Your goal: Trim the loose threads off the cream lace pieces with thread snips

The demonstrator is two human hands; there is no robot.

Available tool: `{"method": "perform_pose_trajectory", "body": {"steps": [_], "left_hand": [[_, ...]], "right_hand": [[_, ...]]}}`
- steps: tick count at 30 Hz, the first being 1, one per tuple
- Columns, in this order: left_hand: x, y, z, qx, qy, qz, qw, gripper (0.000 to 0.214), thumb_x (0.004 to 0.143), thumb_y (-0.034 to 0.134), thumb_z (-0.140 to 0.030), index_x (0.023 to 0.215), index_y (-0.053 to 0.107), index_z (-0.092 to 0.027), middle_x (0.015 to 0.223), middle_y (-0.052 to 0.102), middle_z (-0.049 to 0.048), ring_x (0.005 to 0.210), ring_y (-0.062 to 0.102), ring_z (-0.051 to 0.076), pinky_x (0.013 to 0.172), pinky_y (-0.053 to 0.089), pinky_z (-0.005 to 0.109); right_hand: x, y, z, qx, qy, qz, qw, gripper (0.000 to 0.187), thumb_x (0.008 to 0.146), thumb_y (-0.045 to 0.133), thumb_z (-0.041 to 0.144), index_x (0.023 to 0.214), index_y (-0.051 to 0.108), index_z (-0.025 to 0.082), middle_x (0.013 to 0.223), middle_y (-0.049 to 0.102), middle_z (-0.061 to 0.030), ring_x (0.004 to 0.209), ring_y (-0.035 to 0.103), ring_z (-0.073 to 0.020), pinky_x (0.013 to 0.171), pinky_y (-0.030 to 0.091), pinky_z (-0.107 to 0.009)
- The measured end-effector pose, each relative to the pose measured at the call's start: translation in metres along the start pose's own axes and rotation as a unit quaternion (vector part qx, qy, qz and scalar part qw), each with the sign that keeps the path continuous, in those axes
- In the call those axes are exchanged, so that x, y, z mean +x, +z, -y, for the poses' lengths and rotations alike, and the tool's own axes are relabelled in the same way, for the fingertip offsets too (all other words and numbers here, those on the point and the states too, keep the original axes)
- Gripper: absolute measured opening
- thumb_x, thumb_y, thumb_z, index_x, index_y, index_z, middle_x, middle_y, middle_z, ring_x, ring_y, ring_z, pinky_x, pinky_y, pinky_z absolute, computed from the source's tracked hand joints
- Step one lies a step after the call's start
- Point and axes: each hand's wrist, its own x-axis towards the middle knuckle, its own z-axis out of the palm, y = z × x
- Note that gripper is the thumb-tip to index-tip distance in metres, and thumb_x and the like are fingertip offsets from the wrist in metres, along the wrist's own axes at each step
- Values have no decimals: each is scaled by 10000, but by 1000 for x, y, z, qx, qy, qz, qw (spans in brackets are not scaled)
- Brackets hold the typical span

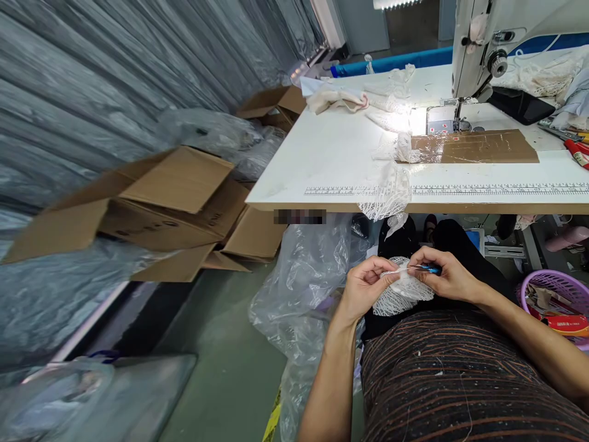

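A piece of white lace [398, 299] lies over my lap, below the table's front edge. My left hand [363, 285] is closed, pinching the lace edge between thumb and fingers. In my right hand [446, 276] is a small blue-handled cutting tool [430, 269], its thin metal tip pointing left at the pinched lace. Whether it is snips or a seam ripper is too small to tell. My two hands are close together, with the tip between them. More white lace [389, 193] hangs over the table edge just above my hands.
The white sewing table [322, 153] carries a sewing machine [476, 55], a brown taped strip [483, 147] and red-handled scissors [577, 153]. Open cardboard boxes [179, 184] and clear plastic bags [304, 288] are on the left. A purple basket [556, 279] stands right of my legs.
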Motion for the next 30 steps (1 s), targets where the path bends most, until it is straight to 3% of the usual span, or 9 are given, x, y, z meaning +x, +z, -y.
{"method": "perform_pose_trajectory", "body": {"steps": [8, 18, 30], "left_hand": [[0, -2, 0, -16, -1, 29, 999, 282, 705, 835, -418, 722, 711, -166, 801, 747, 61, 733, 680, 161, 660, 546, 266], [-2, -5, -1, -20, 3, 42, 999, 238, 693, 849, -382, 689, 739, -171, 845, 765, 89, 790, 692, 191, 721, 545, 303], [-1, -3, -2, -19, -14, 3, 1000, 275, 689, 845, -441, 714, 767, -178, 813, 770, 74, 782, 701, 194, 732, 555, 316]], "right_hand": [[2, 1, -1, 27, 18, -11, 999, 237, 898, 606, 416, 819, 600, 193, 774, 623, -15, 725, 560, -145, 714, 485, -279], [0, -1, -2, 15, 42, -12, 999, 218, 861, 641, 389, 810, 667, 179, 771, 678, -27, 705, 584, -151, 681, 499, -276], [-1, -1, 1, 32, 69, -17, 997, 244, 819, 691, 411, 797, 717, 170, 761, 710, -35, 685, 605, -155, 679, 502, -285]]}}
